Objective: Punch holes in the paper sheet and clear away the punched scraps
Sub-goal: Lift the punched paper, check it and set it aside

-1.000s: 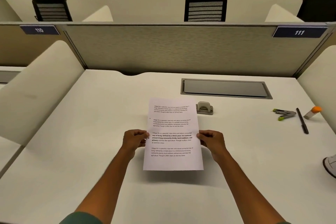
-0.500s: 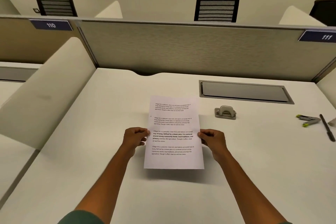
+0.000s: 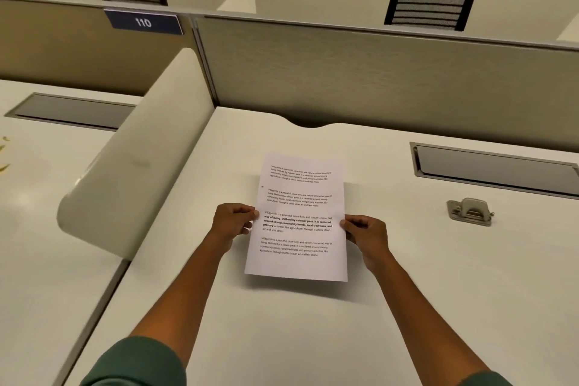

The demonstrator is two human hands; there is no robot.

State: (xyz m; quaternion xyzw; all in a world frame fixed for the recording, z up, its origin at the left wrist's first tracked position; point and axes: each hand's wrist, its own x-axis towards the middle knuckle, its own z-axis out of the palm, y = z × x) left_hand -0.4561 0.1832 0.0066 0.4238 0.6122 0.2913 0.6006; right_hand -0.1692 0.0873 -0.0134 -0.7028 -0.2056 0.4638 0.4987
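A white paper sheet (image 3: pixel 299 266) with several blocks of printed text is held just above the white desk (image 3: pixel 282 338), casting a shadow below its near edge. My left hand (image 3: pixel 233 221) pinches its left edge at mid-height. My right hand (image 3: pixel 366 233) pinches the right edge at about the same height. A small grey metal hole punch (image 3: pixel 470 211) sits on the desk to the right of the sheet, apart from both hands.
A grey recessed cable tray (image 3: pixel 495 166) lies behind the punch. A cream side divider (image 3: pixel 134 166) borders the desk on the left, and a grey partition (image 3: pixel 376 72) closes the back. Two black chairs stand beyond it.
The view has swung left, so the punch now sits further right and the stapler, pen and glue stick have left the frame. Both hands hold the sheet as before.
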